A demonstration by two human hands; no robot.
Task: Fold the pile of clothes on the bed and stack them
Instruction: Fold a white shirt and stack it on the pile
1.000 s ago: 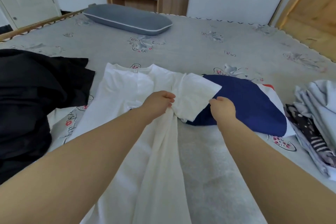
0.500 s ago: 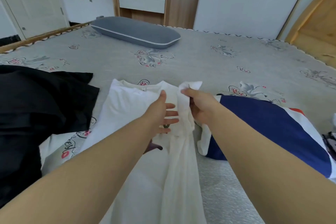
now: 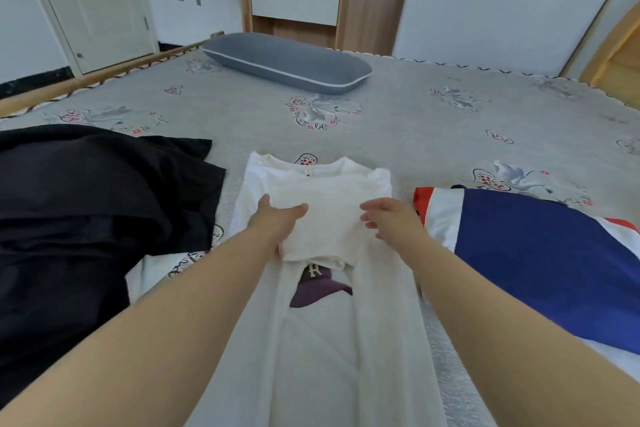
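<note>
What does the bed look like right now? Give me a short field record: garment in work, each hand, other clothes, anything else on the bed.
garment in work: white shirt, laid flat on the bed, both sleeves folded in across the chest
left hand: fingers straight, resting on the folded sleeve
right hand: open, over the shirt's right edge; contact unclear
left of shirt: black garment, unfolded heap
right of shirt: navy, white and red garment, spread out
far end: grey pillow
stack: none in view
</note>
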